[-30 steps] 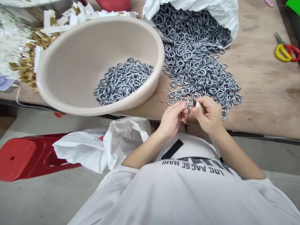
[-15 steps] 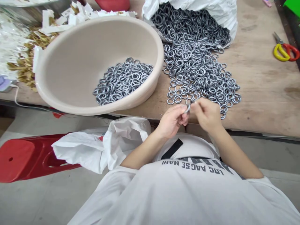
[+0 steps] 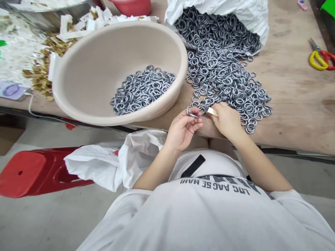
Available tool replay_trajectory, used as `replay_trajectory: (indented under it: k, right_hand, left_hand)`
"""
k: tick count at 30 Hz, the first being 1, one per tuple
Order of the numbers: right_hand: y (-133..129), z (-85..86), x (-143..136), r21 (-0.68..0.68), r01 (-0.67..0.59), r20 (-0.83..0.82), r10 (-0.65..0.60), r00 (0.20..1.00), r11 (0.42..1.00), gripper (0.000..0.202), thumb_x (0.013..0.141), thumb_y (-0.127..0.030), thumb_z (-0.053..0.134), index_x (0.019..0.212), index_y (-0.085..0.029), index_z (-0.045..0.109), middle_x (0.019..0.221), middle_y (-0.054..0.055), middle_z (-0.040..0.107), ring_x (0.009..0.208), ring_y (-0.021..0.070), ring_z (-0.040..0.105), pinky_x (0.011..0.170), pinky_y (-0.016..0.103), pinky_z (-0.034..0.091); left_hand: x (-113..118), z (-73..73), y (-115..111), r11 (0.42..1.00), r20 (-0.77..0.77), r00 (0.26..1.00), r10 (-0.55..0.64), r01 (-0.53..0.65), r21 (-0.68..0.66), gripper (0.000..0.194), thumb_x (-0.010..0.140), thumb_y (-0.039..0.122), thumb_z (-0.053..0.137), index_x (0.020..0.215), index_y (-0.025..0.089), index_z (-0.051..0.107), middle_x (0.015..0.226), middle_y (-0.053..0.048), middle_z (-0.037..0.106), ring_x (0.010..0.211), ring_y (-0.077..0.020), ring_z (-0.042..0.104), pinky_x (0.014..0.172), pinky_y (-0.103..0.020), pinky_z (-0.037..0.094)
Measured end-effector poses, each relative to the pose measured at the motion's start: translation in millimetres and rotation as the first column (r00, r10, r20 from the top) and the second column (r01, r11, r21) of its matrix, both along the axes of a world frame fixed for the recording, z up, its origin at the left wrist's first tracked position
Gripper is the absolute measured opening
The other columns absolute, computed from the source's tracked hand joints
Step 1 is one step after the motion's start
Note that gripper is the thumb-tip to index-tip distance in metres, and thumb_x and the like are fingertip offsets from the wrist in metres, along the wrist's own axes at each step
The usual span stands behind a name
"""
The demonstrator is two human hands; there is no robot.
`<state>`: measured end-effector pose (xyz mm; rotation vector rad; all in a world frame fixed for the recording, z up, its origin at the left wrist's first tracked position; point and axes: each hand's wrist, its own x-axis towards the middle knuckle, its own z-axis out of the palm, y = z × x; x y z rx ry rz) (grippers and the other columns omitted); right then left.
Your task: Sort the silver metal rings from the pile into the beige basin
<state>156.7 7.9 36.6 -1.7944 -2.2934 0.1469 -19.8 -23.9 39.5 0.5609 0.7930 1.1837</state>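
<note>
My left hand [image 3: 181, 129] pinches one grey ring [image 3: 192, 114] between thumb and fingers, just above the table's front edge. In my right hand [image 3: 228, 121] is a small flat blade-like tool [image 3: 211, 111], pale with a dark tip that points left toward the ring. A small gap separates the tool from the held ring. Right behind both hands spreads a heap of grey rings [image 3: 220, 75], spilling from a white sack [image 3: 252, 12]. To the left, a large beige basin [image 3: 86, 62] holds more grey rings [image 3: 145, 90].
Red-and-yellow scissors [image 3: 319, 59] lie at the far right of the wooden table [image 3: 295, 111]. White and brown scraps [image 3: 47, 69] and a small purple scale-like device [image 3: 12, 90] are at the left. Below stand a red stool [image 3: 23, 170] and a white bag [image 3: 99, 164].
My hands have drawn apart, the left moving left with the ring turned into view. The tool in my right hand now shows clearly. The view has shifted slightly.
</note>
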Motion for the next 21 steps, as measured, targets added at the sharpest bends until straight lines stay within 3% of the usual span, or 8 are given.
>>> replay_trajectory:
  k: [6, 9, 11, 12, 14, 17, 19, 21]
  right_hand:
    - [-25.1, -3.2, 16.3, -0.021, -0.134, -0.154, 0.129, 0.98, 0.991, 0.025, 0.093, -0.03, 0.06, 0.117, -0.022, 0.062, 0.11, 0.009, 0.071, 0.101, 0.029, 0.066, 0.075, 0.034, 0.043]
    - [-33.6, -9.1, 24.5, -0.042, -0.118, -0.242, 0.105, 0.965, 0.992, 0.023, 0.093, -0.023, 0.055, 0.115, -0.02, 0.063, 0.109, 0.011, 0.071, 0.102, 0.0287, 0.065, 0.079, 0.036, 0.045]
    - [-33.2, -10.1, 28.9, -0.035, -0.096, -0.409, 0.073, 0.909, 0.995, 0.023, 0.092, -0.022, 0.056, 0.114, -0.02, 0.062, 0.11, 0.01, 0.07, 0.101, 0.0272, 0.064, 0.081, 0.037, 0.046]
    - [-31.8, -9.1, 30.6, -0.043, -0.094, -0.538, 0.056, 0.841, 0.995, 0.022, 0.091, -0.023, 0.057, 0.113, -0.021, 0.062, 0.108, 0.009, 0.07, 0.097, 0.0248, 0.064, 0.08, 0.036, 0.047]
    - [-28.7, -4.2, 32.6, -0.121, -0.148, -0.789, -0.004, 0.614, 0.982, 0.02, 0.092, -0.03, 0.06, 0.11, -0.022, 0.06, 0.097, 0.004, 0.067, 0.076, 0.017, 0.06, 0.067, 0.03, 0.047]
    - [-27.7, 4.4, 30.8, -0.267, -0.323, -0.943, -0.176, 0.283, 0.908, 0.028, 0.089, -0.044, 0.066, 0.105, -0.023, 0.058, 0.078, -0.004, 0.055, 0.048, 0.0069, 0.036, 0.042, 0.022, 0.029]
    - [-30.6, 6.7, 26.6, -0.287, -0.339, -0.955, -0.24, 0.175, 0.896, 0.033, 0.085, -0.048, 0.072, 0.102, -0.023, 0.058, 0.073, -0.006, 0.049, 0.045, 0.0049, 0.028, 0.038, 0.021, 0.023]
    - [-35.4, 5.7, 21.2, -0.258, -0.251, -0.964, -0.23, 0.135, 0.933, 0.034, 0.083, -0.049, 0.073, 0.1, -0.023, 0.059, 0.074, -0.006, 0.051, 0.046, 0.0052, 0.033, 0.039, 0.021, 0.028]
  left_hand:
    - [5.1, 4.8, 4.2, 0.998, 0.047, 0.999, -0.02, 0.023, -0.053, 0.017, 0.081, 0.03, 0.068, 0.089, 0.017, 0.062, 0.087, 0.0, 0.062, 0.072, -0.0085, 0.061, 0.066, -0.021, 0.056]
    - [10.7, 0.8, 5.0, 1.0, -0.096, 0.995, -0.005, 0.008, 0.03, 0.023, 0.078, 0.034, 0.074, 0.084, 0.019, 0.06, 0.077, 0.003, 0.056, 0.063, -0.0074, 0.052, 0.061, -0.02, 0.049]
    - [15.9, -3.3, 4.5, 0.991, -0.288, 0.957, 0.041, -0.001, 0.136, 0.024, 0.078, 0.037, 0.076, 0.083, 0.019, 0.061, 0.072, 0.004, 0.053, 0.062, -0.0083, 0.048, 0.062, -0.02, 0.044]
    - [18.6, -4.9, 4.0, 0.978, -0.396, 0.915, 0.076, 0.008, 0.207, 0.024, 0.078, 0.038, 0.076, 0.084, 0.019, 0.063, 0.074, 0.003, 0.054, 0.064, -0.0093, 0.048, 0.064, -0.021, 0.043]
    - [23.6, -6.2, 3.1, 0.934, -0.577, 0.803, 0.152, 0.074, 0.35, 0.023, 0.079, 0.039, 0.076, 0.087, 0.018, 0.068, 0.083, -0.001, 0.058, 0.073, -0.0124, 0.05, 0.071, -0.023, 0.041]
    - [29.1, -3.6, 1.7, 0.863, -0.688, 0.698, 0.2, 0.208, 0.461, 0.019, 0.084, 0.038, 0.071, 0.085, 0.019, 0.069, 0.086, -0.003, 0.058, 0.081, -0.0163, 0.049, 0.075, -0.026, 0.039]
    - [32.0, -1.4, 0.6, 0.857, -0.689, 0.7, 0.187, 0.226, 0.462, 0.023, 0.088, 0.04, 0.067, 0.077, 0.019, 0.066, 0.079, -0.002, 0.055, 0.078, -0.0167, 0.047, 0.075, -0.026, 0.037]
    - [35.4, -0.8, -0.9, 0.885, -0.642, 0.75, 0.16, 0.179, 0.43, 0.03, 0.088, 0.043, 0.066, 0.072, 0.018, 0.062, 0.073, -0.001, 0.052, 0.075, -0.0157, 0.045, 0.074, -0.026, 0.037]
